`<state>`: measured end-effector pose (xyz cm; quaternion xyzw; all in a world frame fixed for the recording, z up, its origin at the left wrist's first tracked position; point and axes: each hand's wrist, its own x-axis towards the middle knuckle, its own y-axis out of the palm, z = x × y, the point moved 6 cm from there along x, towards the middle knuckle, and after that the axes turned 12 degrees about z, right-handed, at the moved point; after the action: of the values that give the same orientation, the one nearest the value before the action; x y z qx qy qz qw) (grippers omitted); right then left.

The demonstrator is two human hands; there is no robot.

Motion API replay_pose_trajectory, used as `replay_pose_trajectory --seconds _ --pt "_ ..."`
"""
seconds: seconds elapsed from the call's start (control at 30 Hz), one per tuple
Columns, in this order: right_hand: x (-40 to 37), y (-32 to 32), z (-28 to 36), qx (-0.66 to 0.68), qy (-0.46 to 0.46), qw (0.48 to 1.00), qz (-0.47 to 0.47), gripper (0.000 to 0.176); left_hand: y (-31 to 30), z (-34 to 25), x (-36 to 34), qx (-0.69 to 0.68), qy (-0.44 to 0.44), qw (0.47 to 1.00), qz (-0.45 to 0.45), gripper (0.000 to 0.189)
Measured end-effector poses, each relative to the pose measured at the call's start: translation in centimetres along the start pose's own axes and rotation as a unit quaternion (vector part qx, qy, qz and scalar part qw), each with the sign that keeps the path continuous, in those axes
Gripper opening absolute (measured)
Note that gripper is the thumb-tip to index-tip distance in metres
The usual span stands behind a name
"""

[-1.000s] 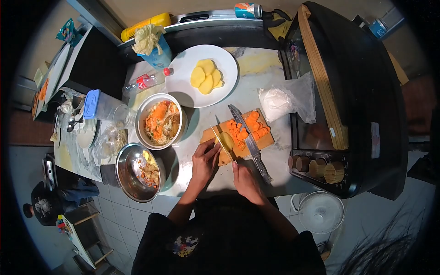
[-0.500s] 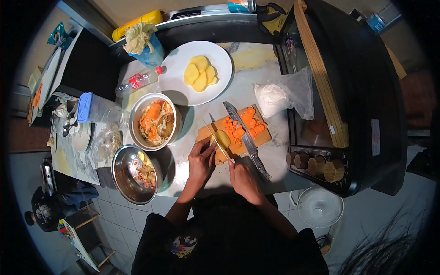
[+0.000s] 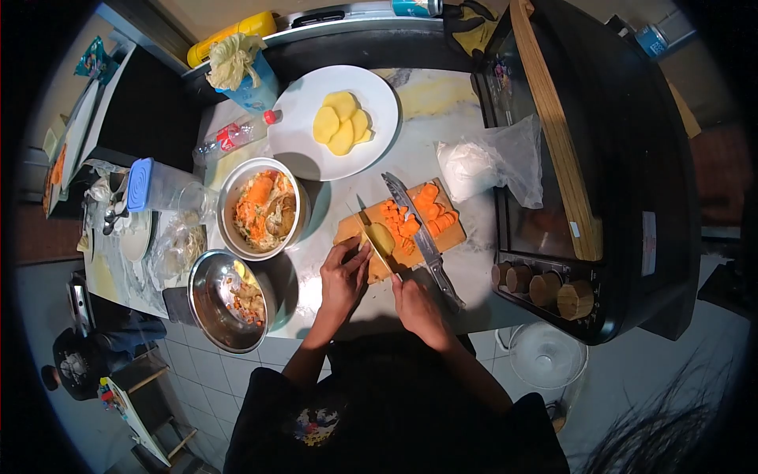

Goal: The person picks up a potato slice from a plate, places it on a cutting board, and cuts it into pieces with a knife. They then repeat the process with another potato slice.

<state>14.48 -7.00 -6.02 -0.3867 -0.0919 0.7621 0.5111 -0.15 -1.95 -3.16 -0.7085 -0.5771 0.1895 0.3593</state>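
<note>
My right hand is closed round the handle of a kitchen knife, its blade slanting away across the left half of a wooden cutting board. A peeled potato lies against the blade. From the left, the bent fingers of my left hand press together at the potato beside the blade and partly hide it. Cut carrot pieces are on the board's right side. A second, larger knife rests across the board among them, its dark handle beyond the near edge.
Potato slices lie on a white plate behind. To the left stand a white pot of shredded food and a steel bowl of scraps. A bag of white powder sits near a black oven on the right.
The view has shifted slightly. Both hands stay at the potato and knife, with the blade in nearly the same place; nothing else has visibly moved.
</note>
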Motion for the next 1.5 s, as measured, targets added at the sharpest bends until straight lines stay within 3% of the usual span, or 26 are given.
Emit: replay_pose_trajectory --seconds 0.43,0.57,0.63,0.87,1.13,1.5 --pt "-0.5 -0.1 1.0 -0.015 0.003 0.999 -0.035 0.046 -0.3 -0.2 0.2 -0.004 0.009 1.0 0.005 0.029" --pt "-0.1 0.2 0.7 -0.002 0.008 1.0 -0.005 0.054 -0.3 -0.1 0.3 -0.011 0.009 1.0 0.009 0.028" --pt "0.0 0.6 0.4 -0.05 -0.047 0.995 -0.069 0.053 -0.3 -0.1 0.2 -0.015 0.006 1.0 0.011 0.028" --pt "0.6 0.5 0.5 -0.072 -0.063 0.992 -0.082 0.051 -0.2 0.1 0.2 -0.014 0.008 1.0 0.012 0.027" --pt "0.8 -0.2 0.6 -0.044 0.004 0.999 -0.015 0.057 0.0 -0.4 -0.2 -0.014 -0.013 1.0 0.012 0.026" --pt "-2.3 -0.6 -0.8 -0.071 0.0 0.997 -0.003 0.063 -0.2 -0.6 -0.4 -0.022 -0.008 1.0 -0.007 0.024"
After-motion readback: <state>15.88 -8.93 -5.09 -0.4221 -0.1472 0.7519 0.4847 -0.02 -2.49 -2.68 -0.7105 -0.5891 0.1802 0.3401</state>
